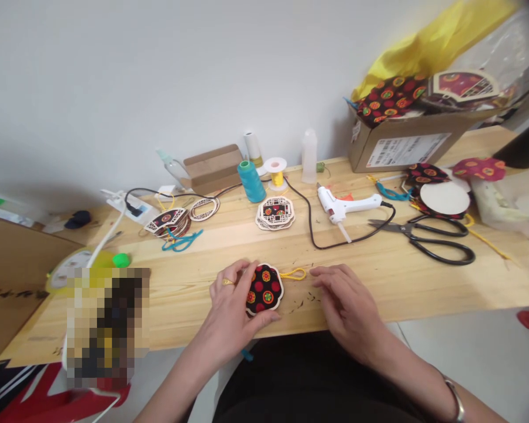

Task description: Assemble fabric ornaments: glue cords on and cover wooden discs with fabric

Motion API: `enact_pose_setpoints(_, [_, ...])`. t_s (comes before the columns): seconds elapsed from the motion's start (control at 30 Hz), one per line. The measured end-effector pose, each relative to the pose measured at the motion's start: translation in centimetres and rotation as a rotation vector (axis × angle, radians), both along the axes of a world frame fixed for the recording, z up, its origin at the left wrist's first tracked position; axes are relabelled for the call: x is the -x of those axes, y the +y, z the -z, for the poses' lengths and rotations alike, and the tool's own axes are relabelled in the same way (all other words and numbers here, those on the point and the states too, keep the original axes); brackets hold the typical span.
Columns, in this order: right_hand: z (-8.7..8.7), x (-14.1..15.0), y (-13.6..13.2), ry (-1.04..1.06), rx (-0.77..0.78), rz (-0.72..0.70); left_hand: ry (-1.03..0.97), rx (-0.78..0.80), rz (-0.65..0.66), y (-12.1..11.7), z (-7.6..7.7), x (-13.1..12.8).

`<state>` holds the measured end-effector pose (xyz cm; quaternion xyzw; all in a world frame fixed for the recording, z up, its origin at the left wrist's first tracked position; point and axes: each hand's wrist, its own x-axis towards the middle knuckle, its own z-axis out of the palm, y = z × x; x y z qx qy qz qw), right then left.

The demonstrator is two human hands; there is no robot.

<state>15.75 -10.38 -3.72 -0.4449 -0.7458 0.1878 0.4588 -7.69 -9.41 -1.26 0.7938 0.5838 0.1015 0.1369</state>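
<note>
The left hand [235, 305] spans the scalloped ornament [267, 288], thumb at its near edge and fingers over the far side, against the tabletop [167, 294]. The right hand [350, 299] is apart, fingers loosely curled around nothing, just beside the yellow cord loop [295, 274] that sticks out from the ornament. A fingertip catching that loop could tug it or swing the ornament round. Dark scraps [298, 304] lie between the hands, and sliding the ornament across them could leave bits on its cloth.

Beyond the hands, the glue gun [348, 204] rests on its side; a sleeve or wrist snagging its black cable [314, 235] could drag it. The scissors [432, 238] lie by that cable, so pulling them carelessly could nick or hook it.

Farther out, the large cardboard box [361, 144] is heaped with flower-patterned fabric [388, 97], a fan-shaped piece [465, 88] and yellow plastic [405, 44]; piled above the rim, these could slip off if bumped. By the wall stand a small brown box [214, 176] and a translucent bottle [309, 155], whose contents I can't make out.
</note>
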Motion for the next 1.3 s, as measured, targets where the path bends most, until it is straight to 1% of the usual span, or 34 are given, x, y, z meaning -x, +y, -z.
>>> enact_pose_setpoints(0.17, [0.1, 0.0, 0.0, 0.0, -0.005, -0.005, -0.037, -0.033, 0.008, 0.0, -0.7, 0.2])
enact_pose_setpoints(0.3, [0.1, 0.0, 0.0, -0.001, 0.004, -0.009, -0.013, -0.061, 0.132, 0.1, -1.7, 0.2])
enact_pose_setpoints(0.43, [0.1, -0.1, 0.0, 0.003, 0.008, -0.024, 0.011, -0.056, 0.209, 0.2, -1.9, 0.1])
enact_pose_setpoints(0.53, [0.0, 0.0, 0.1, -0.007, 0.018, -0.026, 0.074, -0.046, 0.223, 0.3, -1.9, 0.0])
enact_pose_setpoints(0.6, [0.0, 0.0, 0.1, -0.012, 0.021, -0.022, 0.136, -0.035, 0.243, 0.3, -2.2, 0.0])
enact_pose_setpoints(0.77, [0.0, 0.0, 0.0, -0.011, 0.032, -0.027, 0.225, -0.037, 0.342, 0.5, -3.0, 0.1])
enact_pose_setpoints(0.9, [0.0, 0.0, 0.0, -0.014, 0.052, -0.024, 0.22, -0.047, 0.383, 0.8, -2.6, 0.3])
enact_pose_setpoints(1.1, [-0.2, 0.0, 0.0, -0.02, 0.052, -0.033, 0.181, -0.078, 0.382, 1.0, -1.7, 0.2])
enact_pose_setpoints(1.3, [-0.2, 0.0, 0.0, -0.026, 0.042, -0.028, 0.165, -0.075, 0.368, 1.0, -1.4, 0.2])
